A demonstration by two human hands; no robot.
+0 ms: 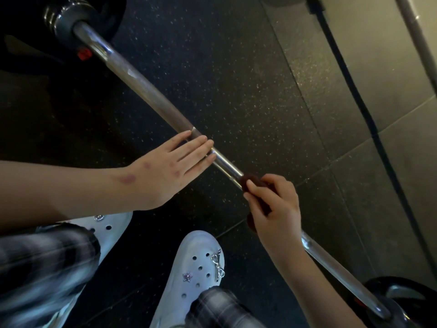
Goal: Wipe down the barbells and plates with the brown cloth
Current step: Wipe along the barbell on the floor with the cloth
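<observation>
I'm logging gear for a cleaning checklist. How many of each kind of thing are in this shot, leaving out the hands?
Barbell: 1
Weight plates: 2
Brown cloth: 1
White clogs: 2
Total: 6

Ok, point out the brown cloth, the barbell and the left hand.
brown cloth (247,182), head view, the bunched end against the barbell.
barbell (151,95), head view, bare shaft beyond the left hand.
left hand (165,174), head view, back of the hand, fingers flat on the shaft.
</observation>
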